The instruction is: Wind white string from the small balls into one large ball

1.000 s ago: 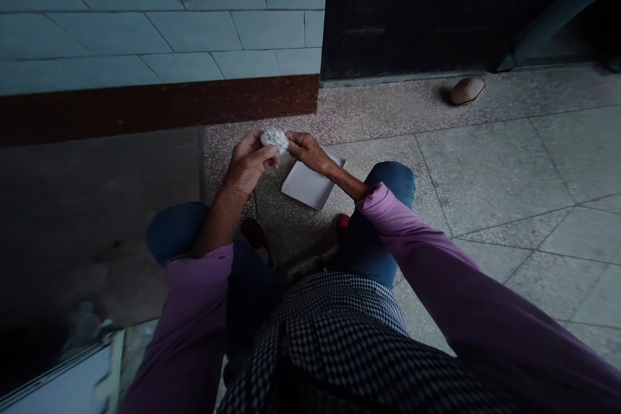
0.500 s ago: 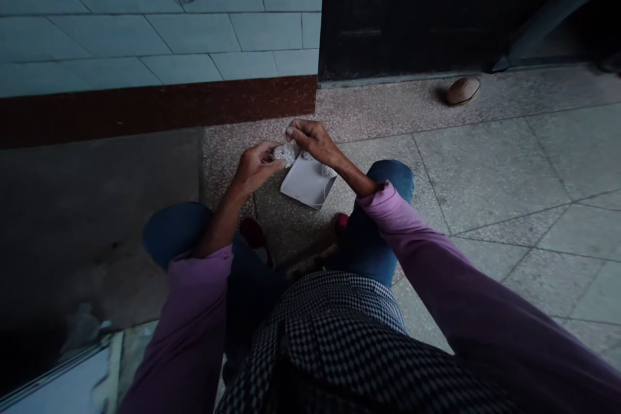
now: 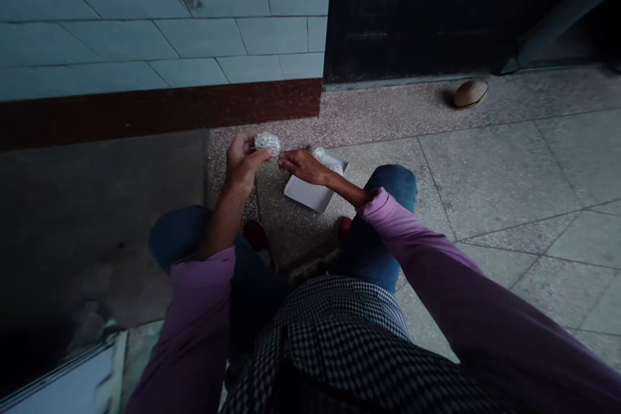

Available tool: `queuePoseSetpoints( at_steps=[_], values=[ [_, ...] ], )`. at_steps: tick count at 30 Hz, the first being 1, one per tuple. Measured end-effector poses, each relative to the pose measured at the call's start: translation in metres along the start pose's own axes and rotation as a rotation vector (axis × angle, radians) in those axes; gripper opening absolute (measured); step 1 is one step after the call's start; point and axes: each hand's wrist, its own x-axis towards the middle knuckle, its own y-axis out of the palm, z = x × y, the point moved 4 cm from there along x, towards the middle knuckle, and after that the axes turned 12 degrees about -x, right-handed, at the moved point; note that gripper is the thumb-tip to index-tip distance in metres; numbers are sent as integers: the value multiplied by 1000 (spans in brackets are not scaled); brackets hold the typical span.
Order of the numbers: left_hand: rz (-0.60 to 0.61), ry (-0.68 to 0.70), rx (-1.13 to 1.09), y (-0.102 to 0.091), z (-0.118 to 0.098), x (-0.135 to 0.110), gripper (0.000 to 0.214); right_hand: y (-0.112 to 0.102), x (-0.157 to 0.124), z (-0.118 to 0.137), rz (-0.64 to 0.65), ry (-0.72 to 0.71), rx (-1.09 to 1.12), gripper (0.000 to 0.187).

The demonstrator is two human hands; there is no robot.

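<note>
My left hand is closed round a small white crinkled bundle, held above the speckled floor between my knees. My right hand reaches toward it, fingers pinched together at the bundle's right edge; what they pinch is too small to make out. Beneath and right of my right hand lies a flat white tray or box lid on the floor, with a pale crumpled piece at its far edge. Both sleeves are purple.
I squat on a stone-tiled floor. A tiled wall with a dark red skirting runs ahead on the left, a dark door ahead on the right. A small brown rounded object lies by the door. A white-edged object sits at lower left.
My right hand, raised above the bundle half a second ago, has come down level with it. My left hand shifted slightly left and up with the bundle.
</note>
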Motion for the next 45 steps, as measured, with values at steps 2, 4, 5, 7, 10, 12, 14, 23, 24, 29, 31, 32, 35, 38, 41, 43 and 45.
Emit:
queuePoseSetpoints(
  at_steps=[2, 4, 5, 7, 10, 12, 14, 23, 24, 29, 31, 32, 35, 38, 41, 43, 45],
  values=[
    [-17, 44, 67, -2, -1, 3, 51, -4, -4, 3, 10, -28, 0, 42],
    [-11, 70, 174, -1, -3, 3, 47, -11, -7, 6, 8, -42, 27, 42],
    [14, 65, 238, 0, -3, 2, 43, -16, -9, 6, -6, -40, 48, 41],
    [97, 29, 341, 5, -2, -3, 37, -28, -10, 6, -66, -12, 92, 40],
    [224, -30, 392, 10, -2, -13, 36, -47, -12, 2, -177, 56, 149, 42],
    [296, -74, 332, 13, -3, -19, 41, -54, -11, -1, -226, 78, 174, 48],
    [352, -123, 223, 16, -4, -24, 47, -55, -9, -4, -242, 84, 186, 53],
    [85, -48, 3, 8, -2, -8, 57, -12, -1, 2, -19, 72, 91, 41],
    [44, -29, 52, 4, -1, -4, 54, -10, -2, 4, 4, 69, 74, 41],
    [-49, 90, 289, -5, 1, 12, 57, -18, -2, 8, 12, 47, 74, 39],
    [23, 62, 317, -2, 3, 10, 55, -29, -2, 5, -49, 31, 92, 37],
    [65, 41, 324, 0, 4, 8, 53, -34, -2, 3, -88, 32, 99, 38],
    [191, -48, 325, 6, 3, -6, 51, -49, -4, -2, -198, 73, 116, 52],
    [310, -148, 237, 14, -1, -20, 51, -56, -6, -1, -237, 117, 154, 64],
    [318, -166, 54, 18, -9, -26, 50, -54, -6, 3, -227, 139, 203, 69],
    [281, -165, -62, 19, -12, -26, 52, -49, -5, 4, -220, 133, 234, 68],
    [241, -161, -138, 19, -11, -24, 56, -43, -3, 4, -217, 119, 244, 65]
  ],
)
